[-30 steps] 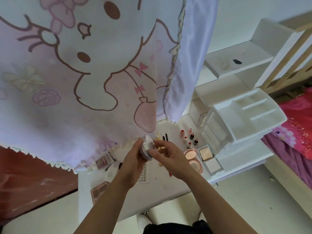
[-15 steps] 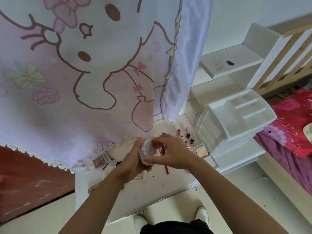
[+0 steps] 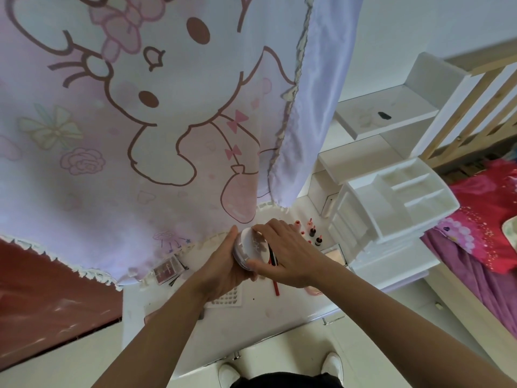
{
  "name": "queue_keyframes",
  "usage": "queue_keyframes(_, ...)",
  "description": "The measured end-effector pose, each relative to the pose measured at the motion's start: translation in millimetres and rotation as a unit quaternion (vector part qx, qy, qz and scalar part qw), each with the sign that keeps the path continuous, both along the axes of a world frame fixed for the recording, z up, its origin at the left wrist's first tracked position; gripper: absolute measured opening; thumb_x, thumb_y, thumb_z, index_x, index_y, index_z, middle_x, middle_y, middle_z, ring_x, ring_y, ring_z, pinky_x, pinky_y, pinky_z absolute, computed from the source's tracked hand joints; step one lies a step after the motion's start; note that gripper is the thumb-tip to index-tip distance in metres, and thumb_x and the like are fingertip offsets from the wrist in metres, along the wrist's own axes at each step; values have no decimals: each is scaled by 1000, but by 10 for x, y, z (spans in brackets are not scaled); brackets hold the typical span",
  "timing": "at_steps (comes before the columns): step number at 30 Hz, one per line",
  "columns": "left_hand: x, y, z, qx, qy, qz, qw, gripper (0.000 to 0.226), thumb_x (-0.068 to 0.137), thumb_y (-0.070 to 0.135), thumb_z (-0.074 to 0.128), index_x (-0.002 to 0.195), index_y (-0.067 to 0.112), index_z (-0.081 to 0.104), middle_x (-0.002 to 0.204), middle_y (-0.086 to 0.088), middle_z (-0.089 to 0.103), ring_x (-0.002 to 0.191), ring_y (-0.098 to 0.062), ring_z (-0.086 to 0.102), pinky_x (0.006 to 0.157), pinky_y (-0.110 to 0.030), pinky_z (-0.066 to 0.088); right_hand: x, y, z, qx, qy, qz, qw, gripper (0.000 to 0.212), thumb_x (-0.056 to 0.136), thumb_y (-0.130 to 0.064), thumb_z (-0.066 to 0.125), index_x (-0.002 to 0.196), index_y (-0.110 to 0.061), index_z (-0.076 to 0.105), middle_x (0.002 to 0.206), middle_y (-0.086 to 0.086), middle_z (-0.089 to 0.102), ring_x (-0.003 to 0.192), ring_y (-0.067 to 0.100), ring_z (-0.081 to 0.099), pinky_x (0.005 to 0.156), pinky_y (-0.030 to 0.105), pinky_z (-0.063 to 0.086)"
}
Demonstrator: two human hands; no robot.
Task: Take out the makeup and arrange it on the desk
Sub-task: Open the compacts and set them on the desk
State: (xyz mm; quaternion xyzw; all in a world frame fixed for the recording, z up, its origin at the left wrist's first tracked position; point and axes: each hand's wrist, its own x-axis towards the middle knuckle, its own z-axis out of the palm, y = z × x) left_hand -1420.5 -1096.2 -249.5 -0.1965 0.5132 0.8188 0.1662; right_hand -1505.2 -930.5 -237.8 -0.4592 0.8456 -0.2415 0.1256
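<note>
Since a second ago my right hand [image 3: 289, 256] has come across the round compact [image 3: 251, 247], which I now see face-on with its pale lid turned up toward the camera instead of edge-on.

Biggest in my view is the pink cartoon-print curtain [image 3: 134, 130]. It hangs over the back of the white tabletop [image 3: 251, 326] and hides its far-left part. At the right end of the tabletop stands a white drawer organiser [image 3: 391, 211] with open compartments on top. Beyond it lies a bed [image 3: 484, 219] with a red and pink cover.

My left hand [image 3: 223, 271] cups the compact from the left and from behind, its fingers wrapped round the rim. My right hand grips the same compact, with its fingers [image 3: 268, 226] curled over the upper edge and the thumb pressed against the lower edge. The compact is held between both hands above the tabletop, just in front of the curtain hem.

Below my hands a white perforated tray [image 3: 228, 298] lies flat. A dark pink palette [image 3: 167, 268] sits at the curtain hem to the left. A square compact [image 3: 333, 253] shows just beside the organiser. A red pencil [image 3: 276, 285] lies on the tabletop, partly hidden by my right hand. Several small bottles [image 3: 313, 233] stand upright near the organiser.
</note>
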Motion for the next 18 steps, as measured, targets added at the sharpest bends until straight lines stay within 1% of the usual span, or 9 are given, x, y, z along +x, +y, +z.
queue_keyframes(2,-29,-3,-25,-2,5,-4,1000,73,90,61,30,146,16,42,131,-20,57,92,-22,63,76,-33,54,-12,6,-19,7,6,-2,1000,63,91,-71,40,135,-25,39,121,-7,46,103,9,40,95,31,37)
queue_keyframes(6,-46,36,16,14,18,-10,1000,66,93,58,30,143,18,45,125,-17,60,89,-19,62,76,-30,53,-16,2,-32,-3,-11,-15,1000,60,94,-67,43,136,-24,39,124,-7,48,104,8,39,93,28,35)
queue_keyframes(8,-51,37,11,4,18,-10,1000,65,94,59,28,144,20,45,125,-15,61,92,-19,62,79,-31,52,-19,-1,-45,-14,-10,-22,1000,59,93,-66,46,134,-24,40,118,-10,46,100,7,39,88,24,30)
queue_keyframes(9,-52,34,5,-10,14,-14,1000,65,93,61,27,143,24,46,125,-13,63,97,-21,62,83,-33,50,-20,-5,-58,-20,-5,-24,999,59,93,-68,46,132,-24,41,113,-12,43,97,6,39,87,23,28)
queue_keyframes(10,-57,30,-1,-30,8,-20,999,65,91,64,25,139,27,49,125,-12,64,103,-24,59,89,-36,47,-16,-13,-72,-27,1,-26,999,60,92,-70,44,129,-24,42,109,-14,41,94,6,39,85,22,28)
queue_keyframes(11,-62,32,6,-54,0,-26,998,65,90,67,23,134,31,53,123,-11,65,105,-26,56,91,-38,45,-11,-25,-78,-34,5,-31,999,61,90,-73,41,126,-23,43,105,-15,40,91,6,38,82,19,27)
queue_keyframes(14,-90,58,31,-115,-8,-36,993,68,88,70,18,125,31,59,108,-10,69,94,-26,55,79,-32,47,0,-56,-97,-50,0,-49,998,67,83,-79,33,119,-24,45,99,-14,39,83,6,36,74,12,27)
queue_keyframes(16,-121,92,46,-132,-16,-11,991,59,94,64,17,116,32,62,100,-3,73,95,-26,59,83,-36,48,-4,-66,-102,-62,-1,-56,996,66,80,-81,32,114,-25,44,96,-13,40,80,5,35,72,12,27)
queue_keyframes(18,-137,107,25,-131,-26,7,991,50,101,55,17,108,32,61,96,0,72,96,-24,61,89,-39,47,-6,-71,-104,-81,0,-54,995,67,80,-82,30,110,-24,46,94,-12,40,78,5,34,71,12,27)
